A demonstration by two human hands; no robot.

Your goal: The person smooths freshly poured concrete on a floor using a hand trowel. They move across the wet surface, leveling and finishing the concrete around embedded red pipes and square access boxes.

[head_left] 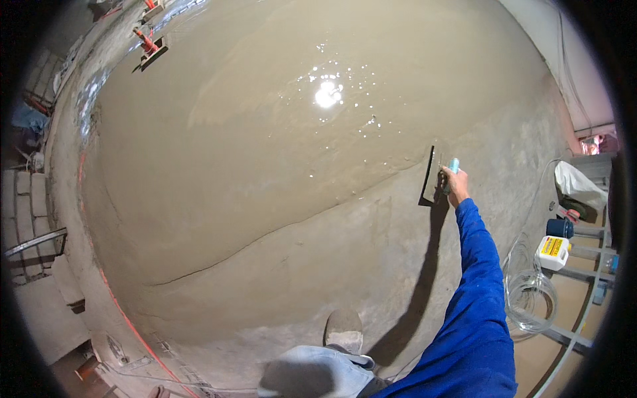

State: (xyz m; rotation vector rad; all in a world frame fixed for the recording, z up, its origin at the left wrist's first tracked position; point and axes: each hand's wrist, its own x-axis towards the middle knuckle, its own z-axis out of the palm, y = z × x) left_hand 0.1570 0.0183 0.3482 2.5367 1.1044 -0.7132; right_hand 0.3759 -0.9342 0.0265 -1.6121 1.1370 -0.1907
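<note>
My right hand [456,183], at the end of a blue sleeve, is shut on the light-blue handle of a flat steel trowel [431,178]. The trowel's blade stands on edge against the floor, right where the wet, shiny screed [279,113] meets the duller, rougher grey band [318,265] nearer to me. My grey shoe [344,330] and one knee in light trousers [312,375] rest on that duller band. My left hand is out of view.
Another trowel with an orange handle [149,50] lies at the far left edge of the wet floor. A coil of clear hose [531,298], a white canister with a yellow label [553,252] and a dark blue pot [559,227] sit at the right. Grey blocks [26,205] line the left.
</note>
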